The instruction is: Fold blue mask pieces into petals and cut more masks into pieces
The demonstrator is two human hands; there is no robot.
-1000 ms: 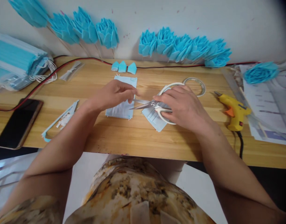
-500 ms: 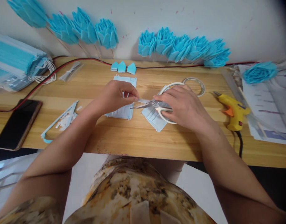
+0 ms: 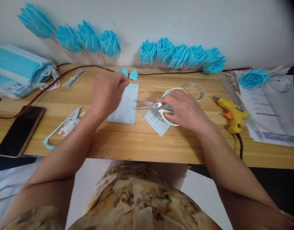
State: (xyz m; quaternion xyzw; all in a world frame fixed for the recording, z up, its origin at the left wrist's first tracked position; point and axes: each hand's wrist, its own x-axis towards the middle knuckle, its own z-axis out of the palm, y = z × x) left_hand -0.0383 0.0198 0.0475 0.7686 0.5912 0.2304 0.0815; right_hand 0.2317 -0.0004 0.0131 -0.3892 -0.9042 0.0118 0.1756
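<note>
My right hand (image 3: 185, 110) grips the white handles of a pair of scissors (image 3: 151, 106), whose blades are slightly apart and point left over a light blue mask piece (image 3: 156, 123) lying on the wooden desk (image 3: 142, 143). A blue face mask (image 3: 126, 103) lies flat just left of the blades. My left hand (image 3: 108, 92) is blurred by motion, raised over the mask's left edge, near three small folded blue petals (image 3: 130, 74) at the back. Its fingers cannot be made out.
A yellow glue gun (image 3: 232, 115) lies at the right, a tape ring (image 3: 194, 91) behind the scissors. A phone (image 3: 19, 129) and blue scraps (image 3: 62, 126) lie at the left. A mask stack (image 3: 19, 72) sits far left. Blue paper flowers (image 3: 180, 56) line the wall.
My left hand has let go near the scissor tips and moved up and left toward the back of the desk. The scissors and right hand stay almost still.
</note>
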